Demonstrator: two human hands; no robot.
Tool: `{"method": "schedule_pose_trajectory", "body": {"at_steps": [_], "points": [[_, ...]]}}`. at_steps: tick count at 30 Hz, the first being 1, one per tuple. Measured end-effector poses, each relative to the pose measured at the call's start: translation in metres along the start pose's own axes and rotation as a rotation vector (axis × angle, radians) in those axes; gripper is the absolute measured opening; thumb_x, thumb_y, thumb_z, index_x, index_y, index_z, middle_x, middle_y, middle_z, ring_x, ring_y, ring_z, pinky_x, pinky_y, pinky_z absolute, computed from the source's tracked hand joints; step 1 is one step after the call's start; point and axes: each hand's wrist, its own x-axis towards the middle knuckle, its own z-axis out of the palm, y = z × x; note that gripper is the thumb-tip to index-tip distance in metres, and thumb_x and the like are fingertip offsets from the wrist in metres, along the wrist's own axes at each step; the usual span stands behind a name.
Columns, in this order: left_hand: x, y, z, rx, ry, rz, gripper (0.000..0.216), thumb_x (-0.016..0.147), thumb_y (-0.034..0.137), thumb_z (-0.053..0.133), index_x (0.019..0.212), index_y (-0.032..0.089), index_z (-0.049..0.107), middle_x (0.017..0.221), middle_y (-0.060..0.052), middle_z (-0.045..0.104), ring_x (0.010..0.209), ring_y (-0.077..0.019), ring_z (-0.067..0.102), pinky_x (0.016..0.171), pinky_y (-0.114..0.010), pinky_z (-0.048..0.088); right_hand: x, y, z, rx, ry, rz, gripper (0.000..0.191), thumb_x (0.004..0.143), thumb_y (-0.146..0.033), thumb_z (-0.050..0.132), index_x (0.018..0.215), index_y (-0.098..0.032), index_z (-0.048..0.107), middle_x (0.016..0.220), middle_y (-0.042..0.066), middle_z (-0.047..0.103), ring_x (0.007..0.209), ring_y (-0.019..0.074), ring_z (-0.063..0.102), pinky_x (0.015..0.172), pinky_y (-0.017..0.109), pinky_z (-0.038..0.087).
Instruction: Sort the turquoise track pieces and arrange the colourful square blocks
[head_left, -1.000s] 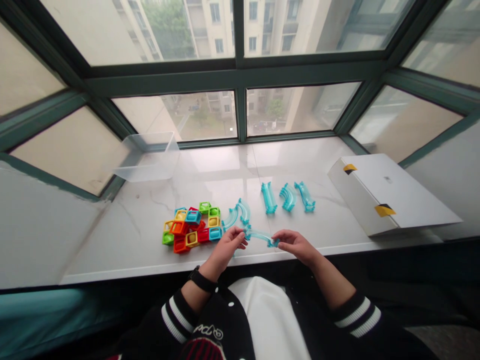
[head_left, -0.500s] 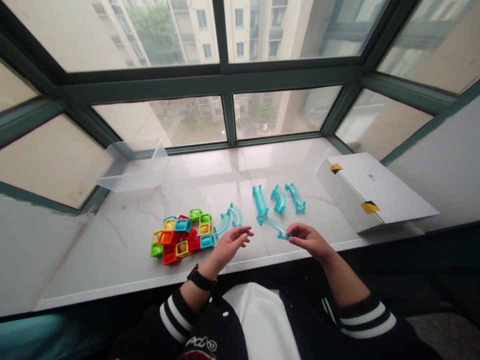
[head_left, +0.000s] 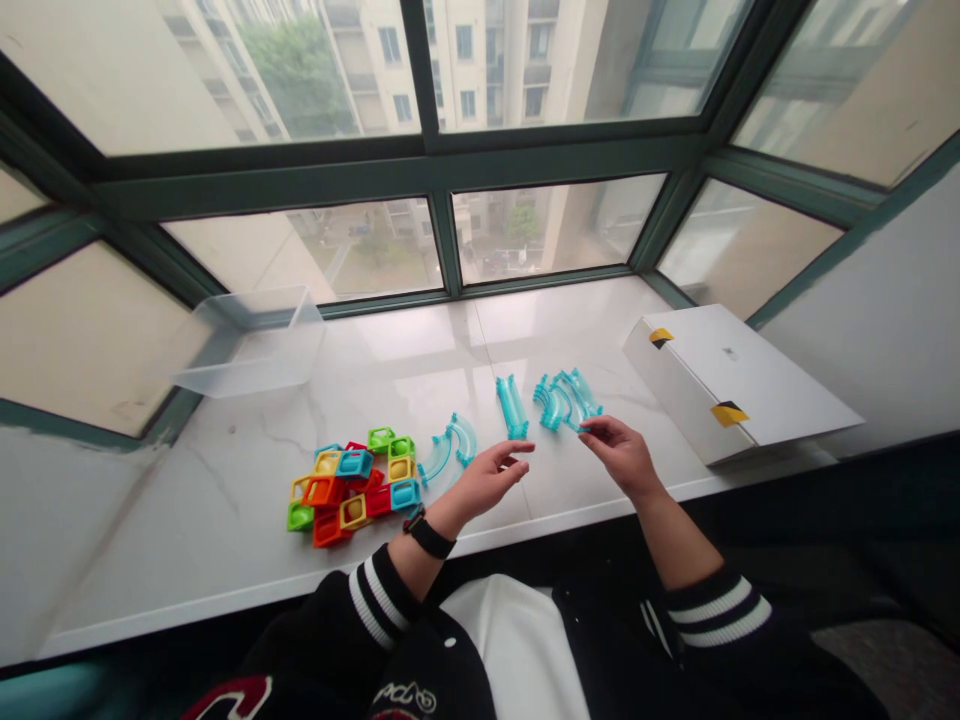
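My right hand pinches the lower end of a curved, see-through blue track piece. That piece overlaps the view of two others, a curved track piece on its left and another blue track piece on its right. My left hand is empty, its fingers apart and stretched to the right. Just beyond its fingertips lies a straight blue track piece; whether they touch I cannot tell. Two curved track pieces lie left of that hand, near a cluster of colored blocks.
A clear plastic bin stands at the back left of the white marbled sill. At the right sits a white box with yellow-and-black tape. Green-framed windows enclose the back and sides.
My right hand has carried the curved track piece away from the straight one, up and to the right, among the other pieces. My left hand has shifted right, toward the straight piece.
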Motion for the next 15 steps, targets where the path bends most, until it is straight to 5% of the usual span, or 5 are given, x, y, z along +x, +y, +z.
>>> {"method": "schedule_pose_trajectory", "body": {"at_steps": [7,15], "points": [[0.042,0.009,0.020,0.013,0.020,0.114,0.035,0.096,0.035,0.067,0.131,0.026,0.065,0.161,-0.012,0.046,0.104,-0.0191,0.068,0.084,-0.035,0.060,0.018,-0.007,0.018,-0.276,0.006,-0.206,0.017,0.092,-0.041,0.073,0.098,-0.025,0.077,0.094,0.005,0.075,0.080,0.0212,0.070,0.081,0.038,0.060],[0.072,0.000,0.029,-0.026,0.051,0.054,0.036,0.093,0.032,0.070,0.127,0.023,0.065,0.162,-0.014,0.043,0.096,-0.0171,0.069,0.083,-0.037,0.062,0.033,0.010,0.024,-0.365,0.006,-0.202,0.014,0.090,-0.034,0.068,0.097,-0.025,0.076,0.093,0.005,0.076,0.076,0.0212,0.070,0.078,0.038,0.060]]}}
